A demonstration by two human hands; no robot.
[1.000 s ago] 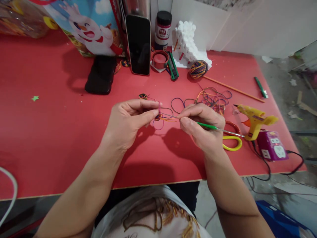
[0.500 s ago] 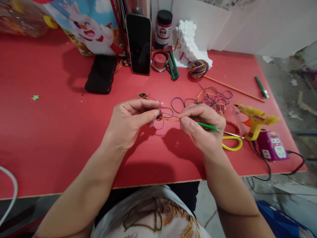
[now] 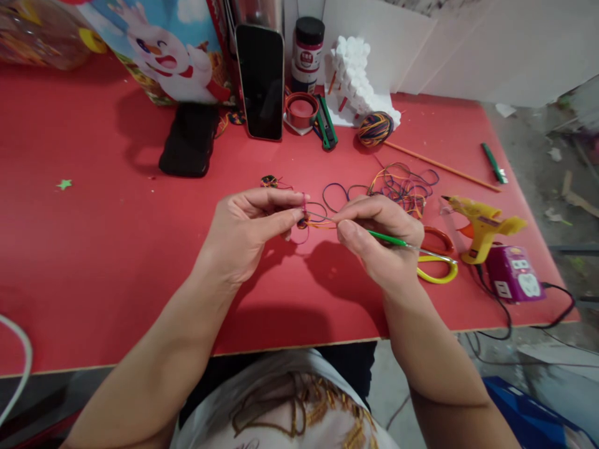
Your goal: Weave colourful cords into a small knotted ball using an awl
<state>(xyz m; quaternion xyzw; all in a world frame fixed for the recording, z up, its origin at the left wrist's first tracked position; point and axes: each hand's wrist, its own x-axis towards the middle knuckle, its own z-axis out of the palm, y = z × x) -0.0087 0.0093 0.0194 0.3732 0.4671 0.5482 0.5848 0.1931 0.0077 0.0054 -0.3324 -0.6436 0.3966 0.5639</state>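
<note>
Judged light, soft and easily snagged, the small yarn piece [image 3: 302,223] is pinched over the table [image 3: 116,262] in the narrow grip of the left hand [image 3: 244,227], best taken by its dark bunched part, while the slim hook [image 3: 388,238] is held by the right hand [image 3: 386,221].

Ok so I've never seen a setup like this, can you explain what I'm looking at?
No machine here, just bare-handed work, seen from a camera worn on the person's head, looking forward and down. The left hand pinches a small clump of multicoloured thread. The right hand holds a slim green-gripped tool, its thin end pointing toward that clump. On the red table lie tangled thread, a thread ball and a yellow glue gun; a phone stands behind.
</note>
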